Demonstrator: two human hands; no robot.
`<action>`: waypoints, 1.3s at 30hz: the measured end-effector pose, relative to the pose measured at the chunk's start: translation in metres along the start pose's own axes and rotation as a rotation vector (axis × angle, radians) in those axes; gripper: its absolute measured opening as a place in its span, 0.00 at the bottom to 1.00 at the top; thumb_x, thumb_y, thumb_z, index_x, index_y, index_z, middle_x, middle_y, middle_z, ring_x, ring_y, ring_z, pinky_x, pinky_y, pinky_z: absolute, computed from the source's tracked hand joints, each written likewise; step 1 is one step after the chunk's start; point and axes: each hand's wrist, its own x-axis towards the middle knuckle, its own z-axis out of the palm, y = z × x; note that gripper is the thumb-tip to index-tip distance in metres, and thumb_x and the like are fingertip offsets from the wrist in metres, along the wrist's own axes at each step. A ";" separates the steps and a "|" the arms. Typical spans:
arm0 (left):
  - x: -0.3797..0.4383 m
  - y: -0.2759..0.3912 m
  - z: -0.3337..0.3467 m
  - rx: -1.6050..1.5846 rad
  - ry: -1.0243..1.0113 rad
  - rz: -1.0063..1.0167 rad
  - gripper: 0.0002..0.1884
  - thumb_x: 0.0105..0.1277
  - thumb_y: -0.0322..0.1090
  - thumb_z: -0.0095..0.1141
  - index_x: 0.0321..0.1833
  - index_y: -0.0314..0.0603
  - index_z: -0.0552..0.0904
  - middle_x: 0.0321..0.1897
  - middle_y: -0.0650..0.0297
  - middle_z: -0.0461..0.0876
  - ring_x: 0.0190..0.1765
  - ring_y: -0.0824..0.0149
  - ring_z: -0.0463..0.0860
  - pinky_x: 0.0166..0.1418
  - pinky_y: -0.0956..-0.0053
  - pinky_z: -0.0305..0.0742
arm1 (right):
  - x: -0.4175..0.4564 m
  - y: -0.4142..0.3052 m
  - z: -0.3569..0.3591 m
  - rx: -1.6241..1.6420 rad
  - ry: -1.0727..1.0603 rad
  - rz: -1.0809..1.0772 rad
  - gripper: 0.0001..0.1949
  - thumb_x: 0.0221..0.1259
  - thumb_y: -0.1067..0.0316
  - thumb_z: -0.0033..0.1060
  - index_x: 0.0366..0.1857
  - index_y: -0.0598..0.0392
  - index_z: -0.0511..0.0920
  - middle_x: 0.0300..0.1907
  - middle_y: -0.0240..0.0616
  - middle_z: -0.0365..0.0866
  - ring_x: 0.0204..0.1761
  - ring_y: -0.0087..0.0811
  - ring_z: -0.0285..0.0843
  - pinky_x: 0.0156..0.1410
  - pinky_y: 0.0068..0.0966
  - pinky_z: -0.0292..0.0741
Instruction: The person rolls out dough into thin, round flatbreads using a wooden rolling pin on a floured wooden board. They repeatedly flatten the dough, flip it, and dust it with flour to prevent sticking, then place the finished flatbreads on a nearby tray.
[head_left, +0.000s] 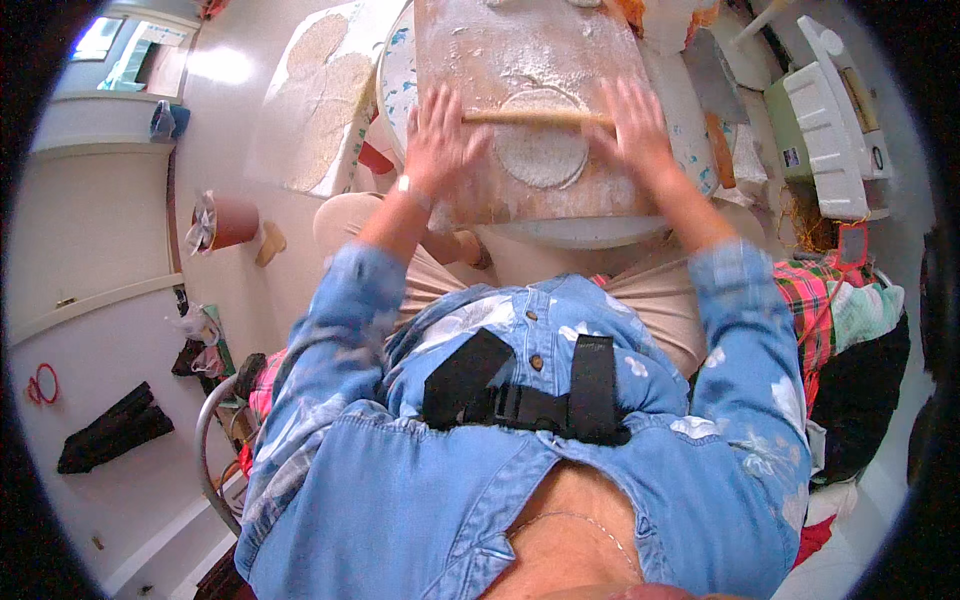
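Observation:
A thin wooden rolling pin (536, 118) lies crosswise over a round, flat sheet of dough (544, 154). My left hand (442, 139) holds its left end beneath the palm, fingers stretched forward and thumb turned inward. At the other end, my right hand (634, 127) holds the pin in the same way. Both hands are slightly blurred. Under the dough is a floured wooden board (465, 67), on top of a round table (397, 67) with a blue-and-white patterned surface. Pieces of dough (499, 3) show at the board's far edge.
Left of the board, flat dough sheets (322, 112) lie on a white cloth. A cleaver (716, 90) with a wooden handle rests at the right. Further right is a white foam lid (832, 135). A brown bucket (232, 221) stands on the floor at left.

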 end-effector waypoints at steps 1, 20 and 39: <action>-0.032 0.002 -0.003 -0.037 -0.004 0.050 0.43 0.69 0.64 0.43 0.75 0.35 0.57 0.78 0.46 0.51 0.80 0.47 0.46 0.79 0.49 0.39 | -0.032 -0.010 -0.010 0.087 0.050 -0.077 0.45 0.61 0.28 0.46 0.75 0.50 0.57 0.74 0.49 0.58 0.78 0.49 0.49 0.79 0.53 0.41; -0.039 0.016 0.011 -0.147 0.058 -0.025 0.46 0.67 0.66 0.46 0.75 0.32 0.57 0.76 0.44 0.54 0.79 0.49 0.49 0.80 0.53 0.39 | -0.041 0.007 -0.027 0.086 0.059 -0.100 0.41 0.61 0.29 0.48 0.72 0.46 0.64 0.73 0.44 0.60 0.77 0.44 0.50 0.78 0.54 0.46; 0.004 0.020 0.002 -0.086 -0.002 -0.041 0.43 0.69 0.65 0.42 0.73 0.32 0.61 0.77 0.47 0.54 0.80 0.50 0.46 0.80 0.53 0.38 | -0.019 0.026 -0.015 0.146 0.109 -0.090 0.37 0.60 0.36 0.56 0.69 0.49 0.67 0.71 0.47 0.64 0.74 0.48 0.56 0.76 0.49 0.53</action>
